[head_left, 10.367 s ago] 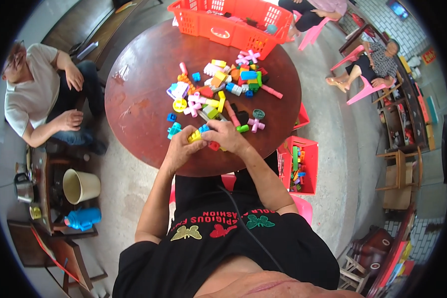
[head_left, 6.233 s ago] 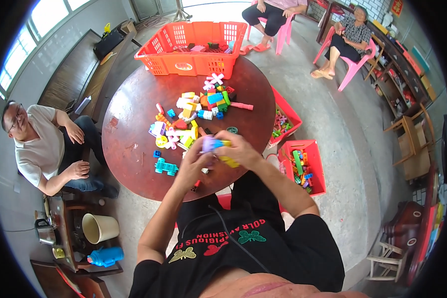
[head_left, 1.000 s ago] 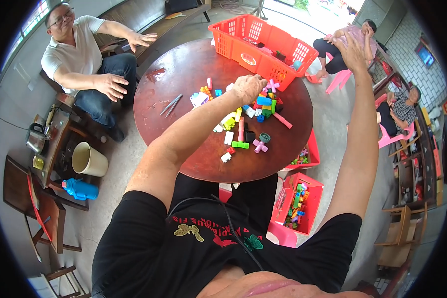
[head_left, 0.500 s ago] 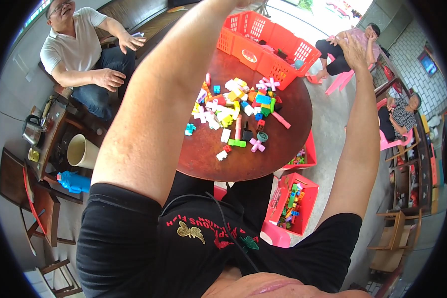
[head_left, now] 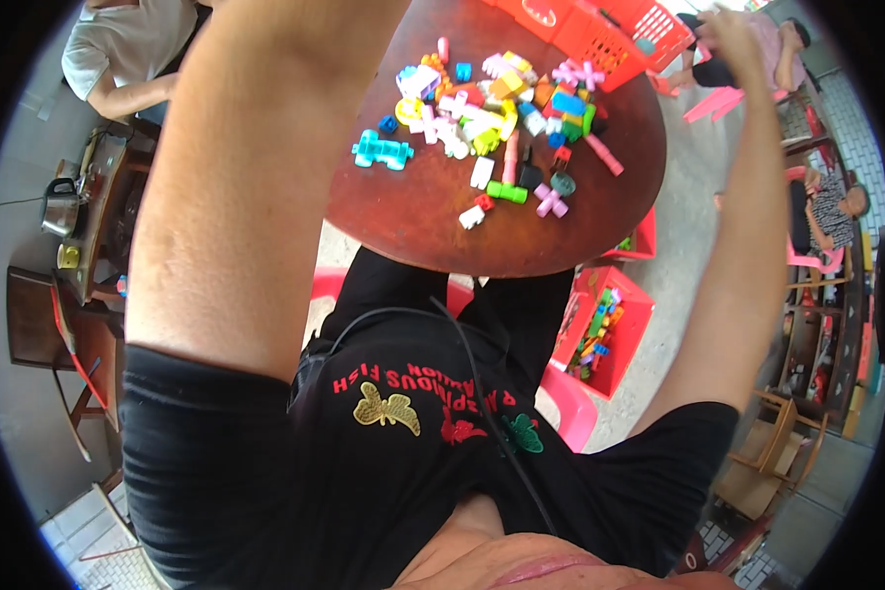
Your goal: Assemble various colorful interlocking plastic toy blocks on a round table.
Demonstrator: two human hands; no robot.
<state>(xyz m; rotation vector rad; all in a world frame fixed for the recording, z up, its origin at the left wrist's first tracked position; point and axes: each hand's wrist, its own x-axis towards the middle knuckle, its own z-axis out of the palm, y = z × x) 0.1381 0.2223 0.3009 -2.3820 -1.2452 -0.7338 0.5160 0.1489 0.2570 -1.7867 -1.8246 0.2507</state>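
Both of my arms are raised. My left forearm (head_left: 246, 157) runs out past the top edge, so my left hand is out of sight. At the upper right my right hand (head_left: 728, 39) is lifted, small and a little blurred, with its fingers apart and nothing visible in it. Between the arms stands a round brown table (head_left: 413, 231). A loose pile of toy building blocks (head_left: 487, 113) in many colours lies on it, untouched by either hand. A turquoise wheeled block piece (head_left: 383, 149) sits at the pile's left, and a green block (head_left: 507, 192) near its front.
A red plastic crate (head_left: 619, 44) stands at the table's far side. Below the table on the right is a red box (head_left: 624, 334) with more blocks. A person in a white shirt (head_left: 123, 49) sits at left; two people sit at right on pink chairs. A kettle (head_left: 61, 206) is far left.
The view has tilted down, so the table and blocks appear higher and the crate is partly cut off. The turquoise piece shows fully from behind my left arm. My right hand appears higher up.
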